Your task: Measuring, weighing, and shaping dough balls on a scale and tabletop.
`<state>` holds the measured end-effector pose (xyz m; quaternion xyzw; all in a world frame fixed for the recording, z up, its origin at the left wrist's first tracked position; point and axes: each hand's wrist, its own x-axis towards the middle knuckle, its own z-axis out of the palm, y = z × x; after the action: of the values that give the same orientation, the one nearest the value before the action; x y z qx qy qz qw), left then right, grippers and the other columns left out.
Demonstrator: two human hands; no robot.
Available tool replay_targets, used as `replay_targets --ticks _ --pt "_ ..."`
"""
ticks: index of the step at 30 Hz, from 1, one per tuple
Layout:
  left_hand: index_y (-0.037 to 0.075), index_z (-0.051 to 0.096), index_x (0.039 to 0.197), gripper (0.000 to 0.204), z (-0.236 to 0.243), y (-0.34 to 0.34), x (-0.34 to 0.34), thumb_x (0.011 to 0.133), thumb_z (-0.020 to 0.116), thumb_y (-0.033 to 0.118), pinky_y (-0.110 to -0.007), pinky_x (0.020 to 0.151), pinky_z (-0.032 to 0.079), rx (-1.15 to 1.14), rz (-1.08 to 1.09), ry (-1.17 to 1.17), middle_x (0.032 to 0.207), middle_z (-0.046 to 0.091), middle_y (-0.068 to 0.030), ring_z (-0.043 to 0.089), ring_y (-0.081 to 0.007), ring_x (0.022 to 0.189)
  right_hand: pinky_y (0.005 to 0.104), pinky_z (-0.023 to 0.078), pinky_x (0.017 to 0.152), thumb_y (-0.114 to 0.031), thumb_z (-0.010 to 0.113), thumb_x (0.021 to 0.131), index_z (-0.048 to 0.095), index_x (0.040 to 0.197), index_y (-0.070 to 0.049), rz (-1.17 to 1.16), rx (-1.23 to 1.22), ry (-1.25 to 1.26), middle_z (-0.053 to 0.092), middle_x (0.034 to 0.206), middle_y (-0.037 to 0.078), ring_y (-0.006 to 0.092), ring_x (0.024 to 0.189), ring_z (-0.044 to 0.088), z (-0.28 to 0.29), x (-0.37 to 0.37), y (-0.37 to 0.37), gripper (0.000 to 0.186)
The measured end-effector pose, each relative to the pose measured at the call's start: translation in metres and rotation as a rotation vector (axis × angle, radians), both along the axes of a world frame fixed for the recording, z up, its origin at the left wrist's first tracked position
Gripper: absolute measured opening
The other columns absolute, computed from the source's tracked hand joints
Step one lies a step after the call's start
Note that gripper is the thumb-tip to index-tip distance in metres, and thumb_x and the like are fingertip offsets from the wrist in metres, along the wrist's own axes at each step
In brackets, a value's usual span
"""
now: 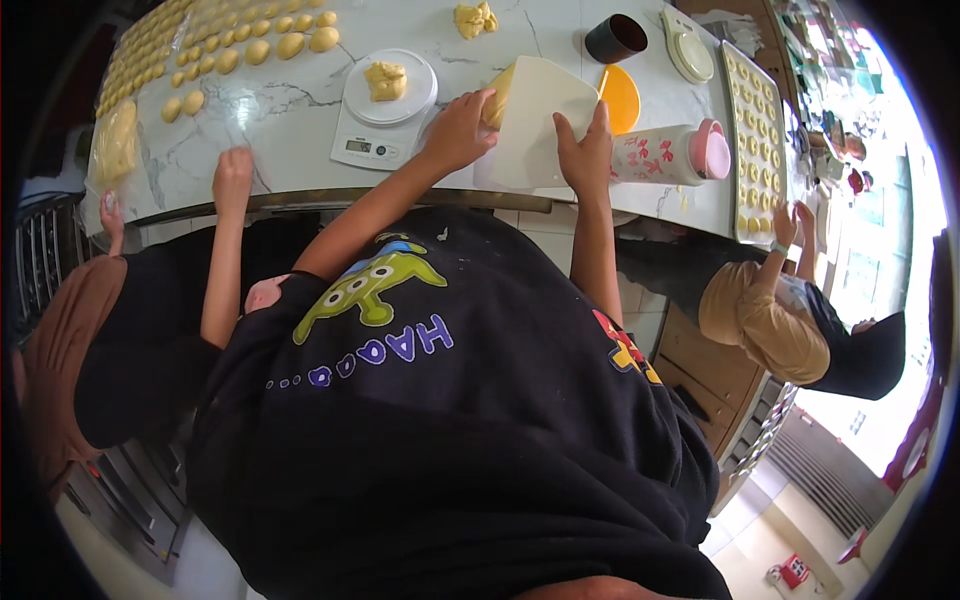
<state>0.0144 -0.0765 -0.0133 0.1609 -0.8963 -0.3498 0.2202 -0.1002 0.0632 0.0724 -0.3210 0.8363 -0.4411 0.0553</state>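
White marbled counter (290,120) bears a round-topped white scale (386,113) at the hands' nine o'clock. Left hand (462,132) grips yellow dough (499,97); right hand (587,155) grasps a flat white scraper (543,110).

Dough (386,82) sits on scale (363,130), left of bottle (650,156).

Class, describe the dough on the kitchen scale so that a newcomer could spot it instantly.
On the marble-patterned table, find the white digital kitchen scale just left of the person's left hand. On its round plate sits a rough yellow dough lump. Unlike the smooth dough balls in rows at the upper left, it is irregular and rests on a scale.
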Motion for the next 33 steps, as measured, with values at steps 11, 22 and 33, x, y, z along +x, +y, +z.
replay_targets --ticks 11,22,33 --pt "-0.001 0.059 0.092 0.026 -0.013 0.008 -0.009 0.069 0.07 0.003 -0.033 0.066 0.05 0.307 0.309 0.178 0.086 0.061 -0.0119 0.062 -0.0259 0.075 0.0469 0.048 0.066 -0.018 0.062 0.081 0.042 0.114 0.002 0.287 0.207 0.105 0.062 0.08 0.026 0.044 0.078 0.061 0.013 -0.009 -0.018 0.043" --pt "-0.002 0.065 0.087 0.017 0.007 0.02 0.026 0.073 0.07 0.005 -0.027 0.065 0.053 0.193 0.454 -0.002 0.078 0.065 -0.0123 0.065 -0.0188 0.071 0.0434 0.05 0.051 -0.013 0.06 0.077 0.039 0.1 -0.002 0.641 0.558 0.405 0.061 0.06 0.016 0.0346 0.058 0.064 -0.007 0.034 -0.06 0.033" --pt "-0.003 0.058 0.104 0.023 0.042 -0.026 0.045 0.084 0.064 0.007 -0.025 0.073 0.052 0.607 0.569 0.642 0.091 0.064 -0.0073 0.061 -0.0114 0.082 0.0488 0.047 0.065 -0.017 0.062 0.079 0.037 0.113 0.001 0.391 0.214 0.084 0.061 0.078 0.027 0.0455 0.075 0.059 -0.008 -0.024 -0.03 0.046"
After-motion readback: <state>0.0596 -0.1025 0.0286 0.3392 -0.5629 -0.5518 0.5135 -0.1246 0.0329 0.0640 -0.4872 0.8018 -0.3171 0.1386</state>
